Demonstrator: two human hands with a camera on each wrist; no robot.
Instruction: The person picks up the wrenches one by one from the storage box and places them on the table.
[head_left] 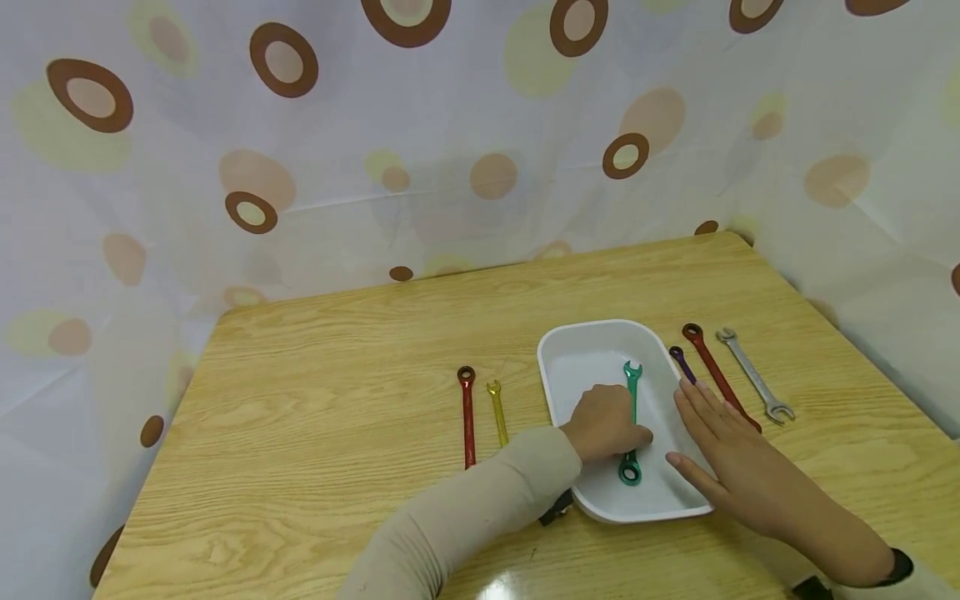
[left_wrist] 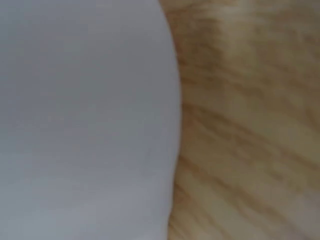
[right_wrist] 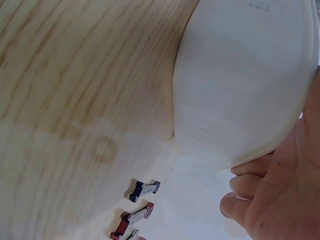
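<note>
A green combination wrench (head_left: 631, 467) lies lengthwise inside a white plastic tray (head_left: 592, 502). Reaching over the tray's left rim, my left hand (head_left: 604, 423) has curled fingers and thumb gripping the wrench's shaft, which is partly hidden beneath it. My right hand (head_left: 735, 467) is held with straight fingers along the tray's right rim. In the right wrist view, the fingers (right_wrist: 246, 186) lie at the rim of the tray (right_wrist: 240, 85). The left wrist view holds only the tray wall (left_wrist: 85, 120) and wood; that hand is out of sight there.
Left of the tray lie a red wrench (head_left: 468, 417) and a yellow wrench (head_left: 498, 412). On its right are a small purple wrench (head_left: 682, 363), another red wrench (head_left: 717, 375) and a silver open-end wrench (head_left: 753, 375). A patterned curtain (head_left: 450, 217) borders the wooden table (head_left: 300, 417).
</note>
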